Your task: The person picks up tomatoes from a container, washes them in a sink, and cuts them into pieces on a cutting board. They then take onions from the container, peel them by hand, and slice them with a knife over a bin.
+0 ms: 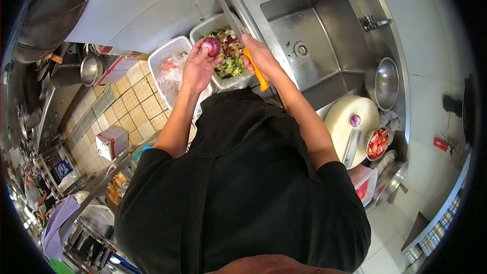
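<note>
A red onion (211,47) is held in the fingers of my left hand (197,68), above the gap between two bins. My right hand (261,57) is closed around the orange handle of a long knife (256,70), whose blade points up and away past the sink's near-left corner. Beneath both hands stands a bin of vegetable scraps (231,66) with green and reddish leaves. To its left is a white bin (161,50) with clear plastic bags inside. The knife blade and the onion are apart.
A steel sink (314,40) lies to the right. Beyond it, a round cutting board (337,116) carries an onion piece (355,121) and a cleaver (351,148), beside a bowl of cut tomatoes (378,143). A metal bowl (386,83) leans near the wall. A box (112,142) sits on the tiled floor.
</note>
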`<state>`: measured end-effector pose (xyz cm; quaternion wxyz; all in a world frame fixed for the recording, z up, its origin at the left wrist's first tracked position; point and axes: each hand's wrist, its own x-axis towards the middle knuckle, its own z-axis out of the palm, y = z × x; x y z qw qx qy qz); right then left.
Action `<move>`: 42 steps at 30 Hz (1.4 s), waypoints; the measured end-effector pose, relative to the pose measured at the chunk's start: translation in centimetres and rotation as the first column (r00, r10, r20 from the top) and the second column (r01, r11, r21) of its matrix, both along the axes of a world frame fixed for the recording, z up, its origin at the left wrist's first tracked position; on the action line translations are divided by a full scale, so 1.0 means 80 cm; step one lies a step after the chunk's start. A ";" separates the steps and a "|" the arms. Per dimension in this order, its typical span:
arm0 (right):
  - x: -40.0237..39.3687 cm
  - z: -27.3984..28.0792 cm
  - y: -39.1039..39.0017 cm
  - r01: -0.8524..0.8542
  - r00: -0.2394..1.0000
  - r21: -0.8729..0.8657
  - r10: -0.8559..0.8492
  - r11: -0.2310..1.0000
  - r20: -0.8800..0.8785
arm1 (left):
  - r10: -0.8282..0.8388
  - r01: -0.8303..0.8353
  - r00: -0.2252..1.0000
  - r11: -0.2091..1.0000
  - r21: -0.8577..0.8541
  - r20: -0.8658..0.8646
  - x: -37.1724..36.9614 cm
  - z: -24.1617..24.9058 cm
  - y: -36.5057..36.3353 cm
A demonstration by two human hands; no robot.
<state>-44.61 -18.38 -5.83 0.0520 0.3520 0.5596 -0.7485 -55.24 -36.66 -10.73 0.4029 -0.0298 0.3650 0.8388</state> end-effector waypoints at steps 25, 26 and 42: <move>0.014 0.050 -0.025 -0.255 0.943 0.604 0.332 0.755 -0.017 | -0.264 -0.378 0.589 0.745 -0.549 -0.764 0.012 0.032 0.038; 0.015 0.050 -0.027 -0.236 0.948 0.608 0.316 0.758 -0.025 | -0.275 -0.400 0.552 0.742 -0.539 -0.787 0.015 0.030 0.039; 0.018 0.030 -0.021 -0.045 0.999 0.225 0.049 0.973 -0.013 | -0.572 -0.548 0.233 0.591 -0.592 -0.786 0.017 0.080 0.041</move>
